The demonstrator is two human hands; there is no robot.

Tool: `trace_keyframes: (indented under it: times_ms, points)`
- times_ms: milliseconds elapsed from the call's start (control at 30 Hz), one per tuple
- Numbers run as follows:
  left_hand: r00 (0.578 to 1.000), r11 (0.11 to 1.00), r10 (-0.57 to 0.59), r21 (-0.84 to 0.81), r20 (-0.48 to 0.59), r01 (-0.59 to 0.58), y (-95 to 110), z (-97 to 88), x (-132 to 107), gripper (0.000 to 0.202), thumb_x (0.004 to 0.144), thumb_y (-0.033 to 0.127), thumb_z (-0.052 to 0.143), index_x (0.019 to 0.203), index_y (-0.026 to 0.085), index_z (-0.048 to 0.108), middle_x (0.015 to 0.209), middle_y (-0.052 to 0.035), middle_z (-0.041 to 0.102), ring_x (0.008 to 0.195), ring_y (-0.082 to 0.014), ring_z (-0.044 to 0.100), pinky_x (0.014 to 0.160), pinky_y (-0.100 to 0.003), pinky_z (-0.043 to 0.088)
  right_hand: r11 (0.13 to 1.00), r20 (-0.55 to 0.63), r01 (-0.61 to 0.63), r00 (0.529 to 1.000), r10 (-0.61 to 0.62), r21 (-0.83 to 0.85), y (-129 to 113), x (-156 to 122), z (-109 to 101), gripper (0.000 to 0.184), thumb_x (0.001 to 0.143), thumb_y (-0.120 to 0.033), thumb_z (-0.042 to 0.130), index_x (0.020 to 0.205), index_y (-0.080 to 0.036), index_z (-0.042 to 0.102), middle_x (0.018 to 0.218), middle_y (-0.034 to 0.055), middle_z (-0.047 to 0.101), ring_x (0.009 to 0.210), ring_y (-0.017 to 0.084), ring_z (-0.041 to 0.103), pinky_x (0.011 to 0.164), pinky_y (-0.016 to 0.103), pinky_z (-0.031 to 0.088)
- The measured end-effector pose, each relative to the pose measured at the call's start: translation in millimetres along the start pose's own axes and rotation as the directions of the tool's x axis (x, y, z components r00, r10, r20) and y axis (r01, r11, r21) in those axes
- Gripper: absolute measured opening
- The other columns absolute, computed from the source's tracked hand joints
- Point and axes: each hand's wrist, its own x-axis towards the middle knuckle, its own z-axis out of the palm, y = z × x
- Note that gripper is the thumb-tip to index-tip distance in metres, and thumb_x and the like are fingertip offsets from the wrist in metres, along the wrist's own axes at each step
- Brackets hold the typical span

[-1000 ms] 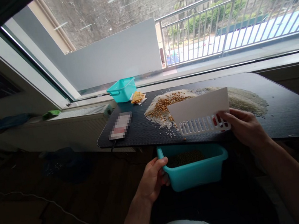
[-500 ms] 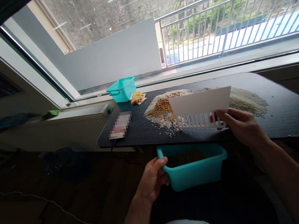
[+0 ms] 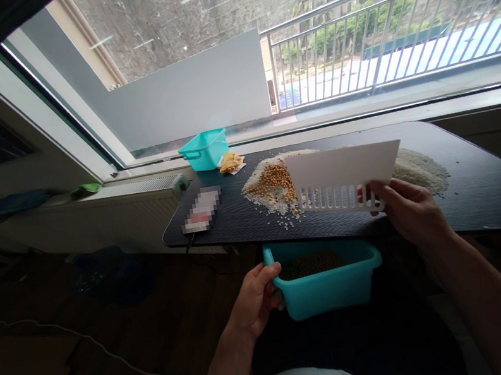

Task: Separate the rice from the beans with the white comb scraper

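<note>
My left hand grips the left end of a turquoise plastic bin, thumb over its rim. Small dark green grains cover the bin's bottom, and the bin is held below the table's front edge. In my right hand is a white slotted plate, pinched at its lower right corner and raised above the table with the row of slots downward. Behind it, partly hidden, lie yellow-brown beans mixed with white rice grains. A greyish-white grain pile spreads to the right of the plate.
A second turquoise bin stands at the table's back left, beside yellow crumpled food-like pieces on white paper. A blurred-out flat object with a cable lies on the left of the dark table. A radiator and window adjoin it.
My right hand has moved the white slotted plate slightly to the right and up a little. My left hand and the bin it holds have stayed in place.
</note>
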Motion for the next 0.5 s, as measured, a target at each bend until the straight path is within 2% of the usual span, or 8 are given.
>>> trace_keyframes:
  times_ms: [67, 267, 500]
  points:
    - [1.0, 1.0, 0.0, -0.002, 0.0, 0.0, -0.1, 0.0, 0.1, 0.054, 0.056, 0.049, 0.089, 0.059, 0.021, 0.043, 0.045, 0.012, 0.035, 0.037, -0.0044, 0.034, 0.039, -0.02, 0.033, 0.999, -0.024, -0.028, 0.999, 0.029, 0.042, -1.1, 1.0, 4.4, 0.044, 0.06, -0.063, 0.083, 0.083, -0.025, 0.079, 0.071, -0.0008, 0.075, 0.055, 0.014, 0.064, 0.046, 0.028, 0.055]
    - [1.0, 1.0, -0.003, -0.009, -0.018, 0.003, -2.1, -0.5, 1.0, 0.054, 0.055, 0.049, 0.09, 0.06, 0.021, 0.043, 0.044, 0.0126, 0.035, 0.036, -0.0046, 0.034, 0.038, -0.02, 0.033, 0.991, -0.01, -0.1, 0.995, 0.102, 0.091, -7.5, 1.7, 10.5, 0.037, 0.051, -0.054, 0.091, 0.074, -0.027, 0.081, 0.069, -0.0033, 0.075, 0.055, 0.012, 0.062, 0.044, 0.023, 0.054]
    - [1.0, 1.0, -0.007, -0.014, -0.023, 0.007, -1.2, 0.1, 0.9, 0.055, 0.054, 0.049, 0.09, 0.06, 0.021, 0.044, 0.043, 0.0124, 0.036, 0.036, -0.0046, 0.035, 0.038, -0.02, 0.034, 0.993, 0.041, -0.107, 0.994, 0.105, 0.054, -8.8, 3.5, 9.5, 0.03, 0.055, -0.052, 0.09, 0.074, -0.029, 0.081, 0.069, -0.0027, 0.075, 0.057, 0.013, 0.063, 0.044, 0.023, 0.054]
